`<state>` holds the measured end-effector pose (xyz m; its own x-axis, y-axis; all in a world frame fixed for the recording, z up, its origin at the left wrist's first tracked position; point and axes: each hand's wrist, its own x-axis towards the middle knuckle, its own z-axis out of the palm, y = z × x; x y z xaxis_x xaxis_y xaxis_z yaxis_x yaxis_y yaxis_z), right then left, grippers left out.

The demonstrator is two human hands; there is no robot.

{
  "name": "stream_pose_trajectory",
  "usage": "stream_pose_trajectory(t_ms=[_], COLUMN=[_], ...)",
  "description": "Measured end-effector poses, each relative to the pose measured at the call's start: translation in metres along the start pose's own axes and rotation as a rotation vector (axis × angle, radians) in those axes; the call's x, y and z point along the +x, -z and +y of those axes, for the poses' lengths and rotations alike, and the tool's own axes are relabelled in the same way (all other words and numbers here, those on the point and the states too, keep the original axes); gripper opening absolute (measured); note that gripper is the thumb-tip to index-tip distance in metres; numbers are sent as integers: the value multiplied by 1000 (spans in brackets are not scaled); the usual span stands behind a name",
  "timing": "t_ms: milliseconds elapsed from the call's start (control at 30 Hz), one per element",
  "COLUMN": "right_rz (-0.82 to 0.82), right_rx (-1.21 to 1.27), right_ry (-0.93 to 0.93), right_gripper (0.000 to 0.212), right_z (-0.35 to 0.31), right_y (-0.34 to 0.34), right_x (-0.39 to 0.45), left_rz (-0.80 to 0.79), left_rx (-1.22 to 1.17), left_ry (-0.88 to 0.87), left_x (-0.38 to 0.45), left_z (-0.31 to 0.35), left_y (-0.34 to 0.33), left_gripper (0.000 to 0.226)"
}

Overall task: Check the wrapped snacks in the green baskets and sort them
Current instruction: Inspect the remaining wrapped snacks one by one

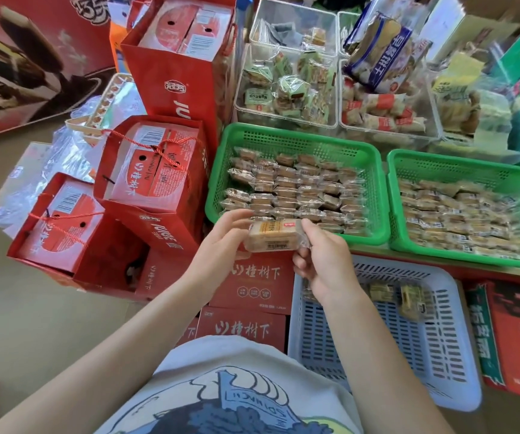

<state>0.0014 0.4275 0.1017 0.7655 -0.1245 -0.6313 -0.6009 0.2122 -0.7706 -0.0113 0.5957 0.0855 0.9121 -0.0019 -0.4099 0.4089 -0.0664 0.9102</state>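
While you held the wrapped snack [273, 234] up over the near edge of the left green basket [296, 183], its long axis ran side to side between your hands. Your left hand [224, 238] pinched its left end and your right hand [321, 258] pinched the right end, fingers curled round the wrapper. Judging by that, the lilac basket [387, 327] lay just below your right hand, the nearer one for a drop.

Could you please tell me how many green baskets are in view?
2: the left green basket sits just beyond both hands, and the right green basket is beside it. None looks hidden.
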Motion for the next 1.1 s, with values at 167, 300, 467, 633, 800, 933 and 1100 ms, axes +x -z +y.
stream_pose_trajectory(t_ms=[167, 300, 467, 633, 800, 933, 1100], right_rz=[-41, -23, -210, -176, -223, -314, -150], right_rx=[59, -139, -435, -399, -355, -379, -352], right_ry=[-53, 23, 308, 384, 334, 395, 509], right_gripper=[32, 38, 46, 35, 40, 39, 7], right_z=[-5, -2, -2, 3, 3, 2, -2], right_y=[0, 1, 4, -1, -5, 2, 2], right_x=[1, 2, -1, 0, -3, 1, 4], left_rz=[-130, -30, -55, -67, -46, -12, -57], left_rx=[299, 82, -35, -129, -162, -327, -544], left_ry=[-339, -202, -122, -41, 59, 212, 400], left_x=[0, 3, 1, 0, 2, 6, 6], left_z=[-8, -7, -2, 1, 2, 2, 3], left_y=[5, 3, 1, -3, 0, 1, 5], left_gripper=[41, 22, 28, 43, 41, 47, 55])
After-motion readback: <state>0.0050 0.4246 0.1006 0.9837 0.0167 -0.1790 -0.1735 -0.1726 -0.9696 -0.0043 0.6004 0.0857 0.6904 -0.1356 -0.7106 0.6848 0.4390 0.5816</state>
